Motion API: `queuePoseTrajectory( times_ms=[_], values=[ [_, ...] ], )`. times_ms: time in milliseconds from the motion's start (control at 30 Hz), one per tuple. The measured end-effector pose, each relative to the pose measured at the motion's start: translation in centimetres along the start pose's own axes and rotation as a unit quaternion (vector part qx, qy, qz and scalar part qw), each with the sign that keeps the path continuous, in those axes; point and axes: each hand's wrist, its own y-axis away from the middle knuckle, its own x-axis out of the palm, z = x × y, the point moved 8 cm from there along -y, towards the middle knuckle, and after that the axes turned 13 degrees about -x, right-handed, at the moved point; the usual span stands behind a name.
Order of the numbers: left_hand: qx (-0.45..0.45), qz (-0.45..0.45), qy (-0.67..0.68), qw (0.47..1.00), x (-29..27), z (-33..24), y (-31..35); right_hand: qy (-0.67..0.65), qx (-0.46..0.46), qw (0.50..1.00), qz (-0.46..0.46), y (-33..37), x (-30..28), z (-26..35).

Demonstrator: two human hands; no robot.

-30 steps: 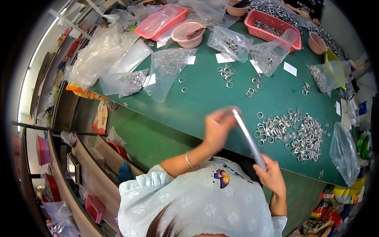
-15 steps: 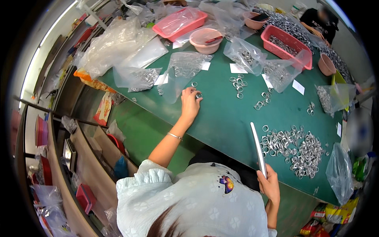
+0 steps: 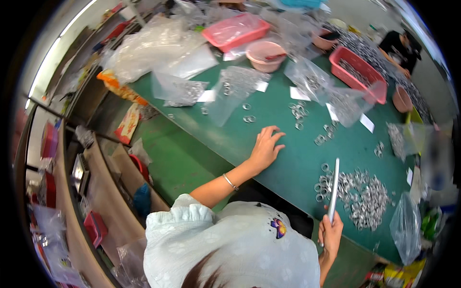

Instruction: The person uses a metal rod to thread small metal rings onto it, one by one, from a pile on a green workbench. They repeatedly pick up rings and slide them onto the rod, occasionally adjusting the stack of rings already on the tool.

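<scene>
A thin, stiff, light metal rod (image 3: 333, 188) is held upright by its lower end in the closed fingers of the right hand (image 3: 330, 233), beside the pile of small, slippery rings (image 3: 360, 192); the left hand (image 3: 265, 149) is rested spread, empty, on the green desk (image 3: 288, 173).

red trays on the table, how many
2: one red tray holding clear bags at the far middle, another red tray of metal rings further right. More may be hidden under bags.
</scene>
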Motion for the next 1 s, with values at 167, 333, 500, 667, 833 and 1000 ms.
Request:
queuePoseTrajectory(
  times_ms=[167, 333, 500, 667, 833, 1000],
  values=[
    [0.078, 0.148, 0.059, 0.984, 6.1, -5.9, 2.5, -0.037, -0.025, 0.994, -0.095, 0.7, -2.5, 0.8],
    [0.1, 0.19, 0.07, 0.974, 10.7, -9.7, 1.9, -0.031, -0.054, 0.99, -0.129, 2.5, -4.7, 0.6],
    [0.124, 0.183, 0.033, 0.975, 13.9, -10.2, 1.2, -0.018, -0.057, 0.988, -0.145, 3.0, -5.2, 0.5],
    [-0.13, 0.307, 0.305, 0.892, 13.2, -7.3, 0.4, -0.003, -0.052, 0.995, -0.091, 2.3, -3.9, 0.8],
    [-0.252, 0.346, 0.671, 0.605, 9.4, -6.3, 1.3, 0.03, -0.028, 0.999, 0.023, 1.8, -1.1, 0.3],
    [-0.204, 0.238, 0.62, 0.719, 3.3, -5.5, 1.4, 0.008, -0.002, 0.994, 0.105, 1.1, 1.9, 0.5]
  ],
)
